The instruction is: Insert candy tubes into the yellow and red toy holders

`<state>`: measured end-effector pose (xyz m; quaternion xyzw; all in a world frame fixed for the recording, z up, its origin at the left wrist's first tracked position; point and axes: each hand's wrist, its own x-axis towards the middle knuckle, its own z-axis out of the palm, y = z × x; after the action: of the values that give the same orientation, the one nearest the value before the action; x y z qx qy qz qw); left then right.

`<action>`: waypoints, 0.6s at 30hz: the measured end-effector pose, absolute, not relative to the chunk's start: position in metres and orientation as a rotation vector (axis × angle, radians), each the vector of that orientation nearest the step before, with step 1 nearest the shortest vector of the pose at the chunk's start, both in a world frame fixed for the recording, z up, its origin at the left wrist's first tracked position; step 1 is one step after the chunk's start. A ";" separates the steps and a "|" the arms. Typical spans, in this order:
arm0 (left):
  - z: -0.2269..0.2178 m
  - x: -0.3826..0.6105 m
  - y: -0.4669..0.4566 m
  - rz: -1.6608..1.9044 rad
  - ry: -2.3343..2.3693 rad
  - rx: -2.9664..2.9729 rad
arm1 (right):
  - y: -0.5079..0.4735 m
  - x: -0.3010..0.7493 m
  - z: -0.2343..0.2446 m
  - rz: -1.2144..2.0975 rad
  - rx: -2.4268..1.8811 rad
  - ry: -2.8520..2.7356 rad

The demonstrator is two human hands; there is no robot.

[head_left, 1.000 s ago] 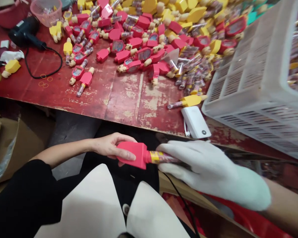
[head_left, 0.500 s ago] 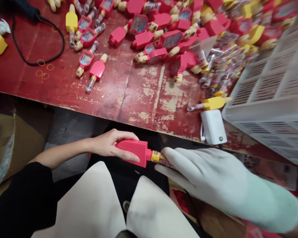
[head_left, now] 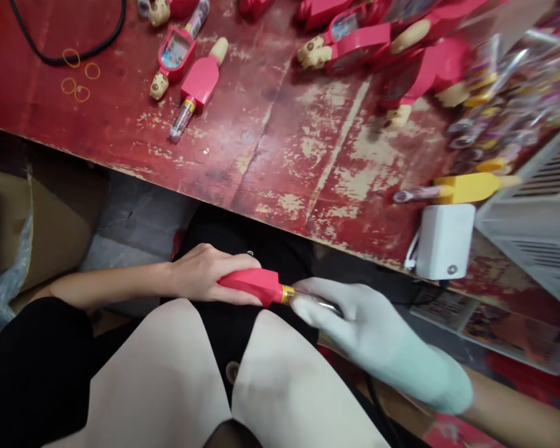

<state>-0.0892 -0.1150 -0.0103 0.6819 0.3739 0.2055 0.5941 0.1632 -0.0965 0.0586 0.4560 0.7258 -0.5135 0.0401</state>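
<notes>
In my lap, below the table edge, my left hand (head_left: 205,274) is wrapped round the pink body of a popsicle-shaped plastic toy (head_left: 254,285). The toy lies sideways, its narrow end facing right. From that end runs a clear tube with a yellow collar (head_left: 287,294), joined to the body or pushed up against it; I cannot tell which. Wearing a whitish glove, my right hand (head_left: 354,317) closes its thumb and fingers round this tube and hides part of it.
On the worn red table (head_left: 280,162) lie finished-looking pink toys (head_left: 200,81), a yellow toy (head_left: 469,188), rubber bands (head_left: 81,94) and a heap of clear tubes (head_left: 504,106). A white charger-like box (head_left: 445,241) sits by a white plastic crate (head_left: 532,218). A cardboard box (head_left: 60,230) stands at left.
The camera view has come closer to the table. In my left hand the pink toy has turned about its length, and my right hand has its thumb and fingers differently placed along the tube.
</notes>
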 end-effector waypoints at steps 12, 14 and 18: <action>-0.024 -0.055 -0.093 0.398 1.128 2.022 | -0.077 0.205 0.011 -2.051 1.585 1.807; -0.020 -0.045 -0.089 0.344 1.164 2.109 | -0.073 0.213 0.005 -2.214 1.579 1.646; -0.008 -0.033 -0.072 0.252 1.164 2.120 | -0.061 0.231 -0.009 -1.915 1.502 2.379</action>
<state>-0.0331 -0.0724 -0.0085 0.8176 0.4487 0.0970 0.3475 0.2309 -0.0607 -0.0091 0.4375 0.6931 -0.5578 -0.1306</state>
